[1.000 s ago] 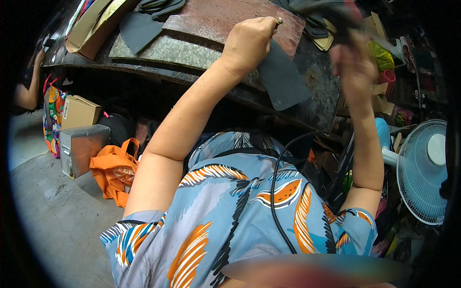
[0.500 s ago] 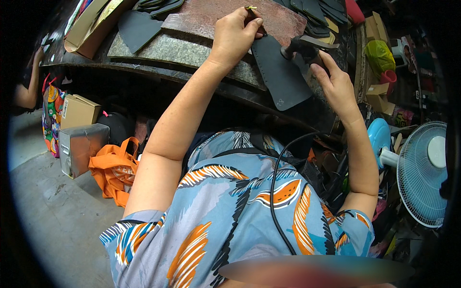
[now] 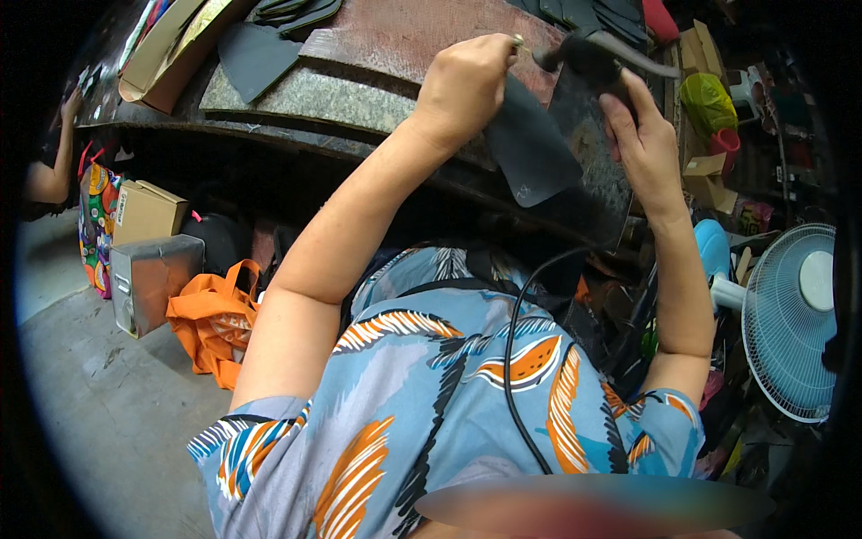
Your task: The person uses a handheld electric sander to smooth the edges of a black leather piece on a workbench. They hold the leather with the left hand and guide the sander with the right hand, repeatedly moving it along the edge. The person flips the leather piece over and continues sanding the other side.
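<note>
Worn stone tabletop, cluttered workshop. My left hand is clenched on a dark leather piece hanging at the edge, 12 o'clock. My right hand grips a black-handled tool at 1 o'clock. Fan at 3 o'clock.

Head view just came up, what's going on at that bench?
A person at a stone-topped workbench pinches a dark flat sheet piece at its top edge with the left hand. The right hand has its grip closed on a black-handled tool beside the piece. More dark pieces lie farther along the bench.
</note>
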`<state>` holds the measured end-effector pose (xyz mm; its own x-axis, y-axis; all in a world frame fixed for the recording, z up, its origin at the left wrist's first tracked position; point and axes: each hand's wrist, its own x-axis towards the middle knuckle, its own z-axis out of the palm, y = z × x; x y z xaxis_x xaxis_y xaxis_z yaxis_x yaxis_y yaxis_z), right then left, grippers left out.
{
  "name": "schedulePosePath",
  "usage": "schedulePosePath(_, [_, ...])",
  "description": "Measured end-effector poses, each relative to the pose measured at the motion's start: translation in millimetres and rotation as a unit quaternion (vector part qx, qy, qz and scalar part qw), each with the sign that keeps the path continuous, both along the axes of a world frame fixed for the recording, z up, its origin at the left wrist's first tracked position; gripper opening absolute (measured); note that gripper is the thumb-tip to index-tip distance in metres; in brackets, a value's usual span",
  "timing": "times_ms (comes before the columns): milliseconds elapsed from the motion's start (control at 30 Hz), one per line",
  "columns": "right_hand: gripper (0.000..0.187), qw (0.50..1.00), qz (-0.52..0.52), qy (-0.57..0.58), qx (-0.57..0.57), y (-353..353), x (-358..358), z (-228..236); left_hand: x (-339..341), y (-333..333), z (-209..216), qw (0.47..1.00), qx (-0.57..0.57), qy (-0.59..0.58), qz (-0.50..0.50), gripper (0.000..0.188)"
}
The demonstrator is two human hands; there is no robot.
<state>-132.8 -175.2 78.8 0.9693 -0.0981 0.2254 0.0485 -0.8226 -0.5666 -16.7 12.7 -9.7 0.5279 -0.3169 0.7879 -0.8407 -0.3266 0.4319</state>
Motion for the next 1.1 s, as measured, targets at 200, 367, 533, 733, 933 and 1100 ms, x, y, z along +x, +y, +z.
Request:
schedulePosePath(200, [0.048, 0.993, -0.013, 0.071, -0.097, -23, -11, -32, 8, 6, -4, 0.928, -0.19, 0.312, -0.074, 0.009])
schedulePosePath(367, [0.048, 0.994, -0.021, 0.064, -0.091, -15, -7, -31, 9, 7, -4, 0.919, -0.16, 0.351, -0.078, 0.01])
schedulePosePath(533, [0.04, 0.999, 0.017, -0.014, 0.03, -7, -8, 16, 14, 5, -2, 0.989, -0.044, 0.142, -0.025, 0.011])
schedulePosePath(733, [0.037, 0.973, 0.091, -0.177, 0.115, -4, -6, 21, 3, -3, 6, 0.998, 0.064, 0.003, -0.018, 0.009])
schedulePosePath(933, [0.042, 0.996, -0.003, 0.031, -0.088, -17, -12, -19, 3, 1, 1, 0.977, -0.067, 0.203, 0.0, 0.01])
schedulePosePath(1100, [0.045, 0.994, -0.003, 0.031, -0.108, -24, -17, -33, 9, 6, -4, 0.916, -0.159, 0.359, -0.084, 0.014])
